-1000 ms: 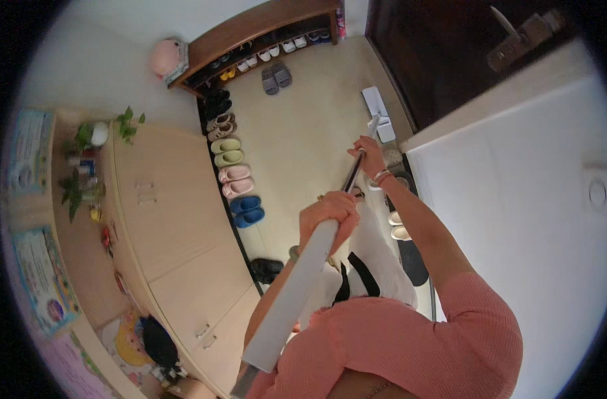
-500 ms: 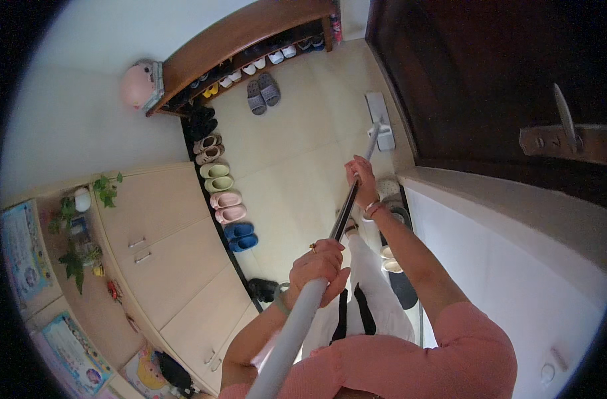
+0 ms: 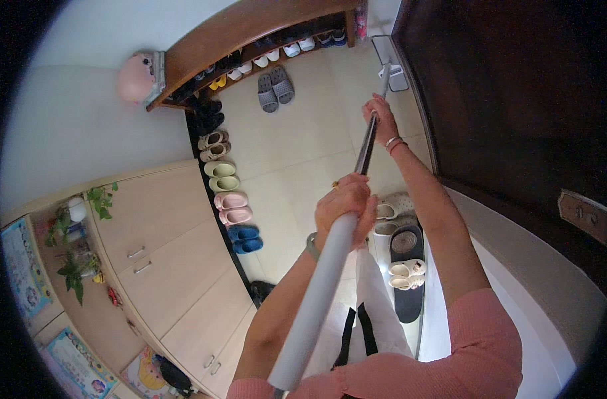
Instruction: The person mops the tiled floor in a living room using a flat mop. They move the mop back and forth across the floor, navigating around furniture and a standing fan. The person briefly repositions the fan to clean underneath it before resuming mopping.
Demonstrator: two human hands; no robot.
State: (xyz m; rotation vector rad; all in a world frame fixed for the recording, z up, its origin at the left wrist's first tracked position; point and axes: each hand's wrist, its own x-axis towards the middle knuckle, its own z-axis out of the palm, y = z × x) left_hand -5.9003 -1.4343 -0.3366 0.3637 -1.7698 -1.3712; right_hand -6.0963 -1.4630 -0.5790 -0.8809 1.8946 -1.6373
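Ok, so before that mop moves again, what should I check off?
1. Left hand wrapped around the pole: ok.
2. Right hand gripping the pole, nearer the mop head: ok.
3. Gray slippers apart from the mop head: ok, there is bare floor between them.
4. Mop head apart from the dark door: cannot tell; it lies close alongside, and contact is unclear.
5. Floor dry: cannot tell; shine alone doesn't settle it.
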